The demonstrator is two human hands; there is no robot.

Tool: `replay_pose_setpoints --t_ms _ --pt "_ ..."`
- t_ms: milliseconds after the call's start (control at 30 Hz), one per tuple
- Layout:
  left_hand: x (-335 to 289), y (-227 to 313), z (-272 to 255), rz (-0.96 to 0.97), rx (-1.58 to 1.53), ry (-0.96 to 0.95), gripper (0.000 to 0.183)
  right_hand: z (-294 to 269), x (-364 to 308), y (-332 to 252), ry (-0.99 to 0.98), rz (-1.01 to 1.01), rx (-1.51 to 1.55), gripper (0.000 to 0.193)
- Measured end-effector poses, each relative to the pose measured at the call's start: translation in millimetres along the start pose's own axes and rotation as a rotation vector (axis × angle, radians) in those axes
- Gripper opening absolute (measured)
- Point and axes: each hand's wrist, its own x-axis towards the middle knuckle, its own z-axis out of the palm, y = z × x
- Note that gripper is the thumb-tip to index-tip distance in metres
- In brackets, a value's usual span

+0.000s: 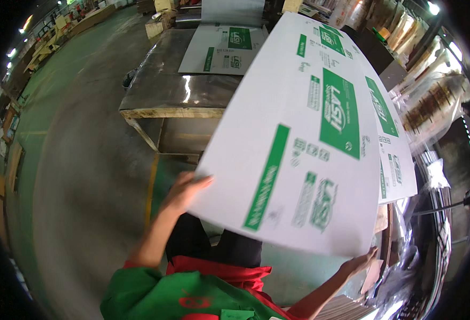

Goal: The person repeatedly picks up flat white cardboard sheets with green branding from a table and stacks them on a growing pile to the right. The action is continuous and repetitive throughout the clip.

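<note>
A large flat white cardboard sheet (277, 106) with green printed panels slants across the view from near me to the far right. My left hand (184, 191) grips its near left corner, thumb lying on top and the other fingers mostly hidden beneath. At the near right corner, my right hand (360, 262) holds the edge from below, its fingertips partly hidden. Under and to the right of this sheet lie similar white printed sheets (399, 173). Ahead to the left stands a metal-topped table (157, 88), with another white printed sheet (197, 53) flat on it.
An upright grey metal panel (233, 12) rises at the table's far end. Plastic-wrapped stacks (432, 106) line the right side. A yellow line (152, 189) runs along the floor beside my legs. Brown flat boards (341, 310) lie low by my right forearm.
</note>
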Motion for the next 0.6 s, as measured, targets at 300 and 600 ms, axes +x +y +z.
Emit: replay_pose_setpoints --t_ms 300,600 --pt "-83 -26 -131 -0.101 0.059 0.342 0.024 23 -107 -9 -0.818 0.062 -0.128 0.042" --pt "-140 -105 -196 -0.164 0.301 0.672 0.030 50 -154 60 -1.136 0.111 -0.321 0.044"
